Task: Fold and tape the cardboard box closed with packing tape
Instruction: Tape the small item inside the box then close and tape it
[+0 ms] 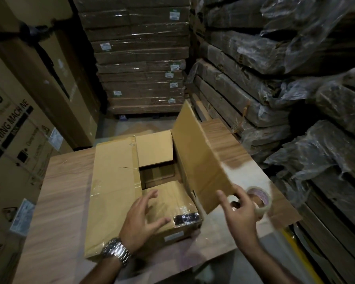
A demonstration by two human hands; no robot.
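The right hand (241, 212) partly hides the blurred tape roll (259, 198).

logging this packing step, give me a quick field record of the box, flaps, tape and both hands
box: cardboard box on wooden table, top partly open
left flap: folded flat
right flap: standing up, tilted
near flap: down
left hand: open, resting on near flap
right hand: grip on tape roll, beside right flap
tape on top seam: not yet applied
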